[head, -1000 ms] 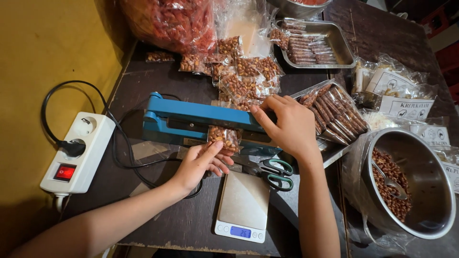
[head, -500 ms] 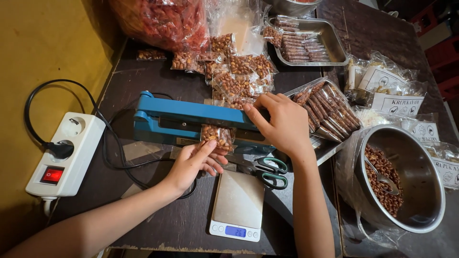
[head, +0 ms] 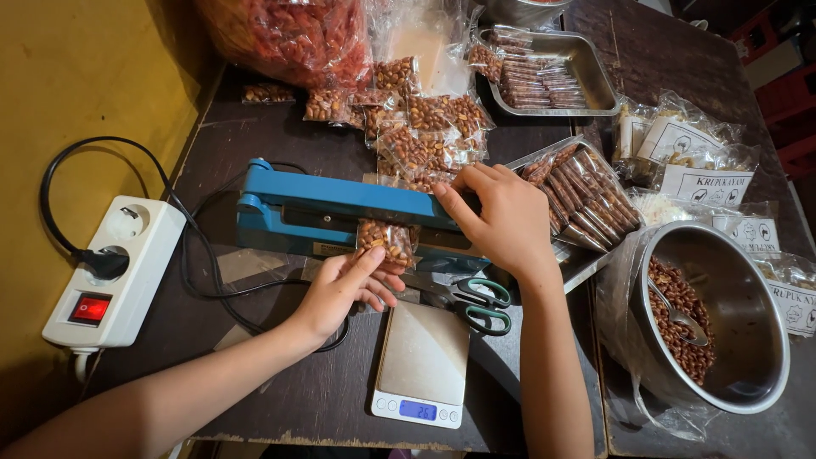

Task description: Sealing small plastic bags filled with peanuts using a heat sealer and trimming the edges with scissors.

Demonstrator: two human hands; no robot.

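**Small bag of nuts under the blue sealer arm**

The right hand [head: 501,217] lies closed over the end of the blue heat sealer [head: 340,212], pressing its arm down; the left hand [head: 344,285] pinches a small clear bag of peanuts [head: 387,242] whose top edge sits clamped in the sealer, the bag hanging toward the person. Just in front lie one pair of green-handled scissors [head: 476,304] and one digital scale [head: 422,365], its display lit; behind the sealer a loose heap of filled bags [head: 421,127] crowds the table, too overlapped to count. One steel tray [head: 586,72] holds narrow packets; one steel pot [head: 739,340] at the right holds peanuts and a spoon; one white power strip [head: 115,272] with a red switch carries one black plug. The table [head: 280,391] is dark, worn wood, set against a yellow wall [head: 76,76].
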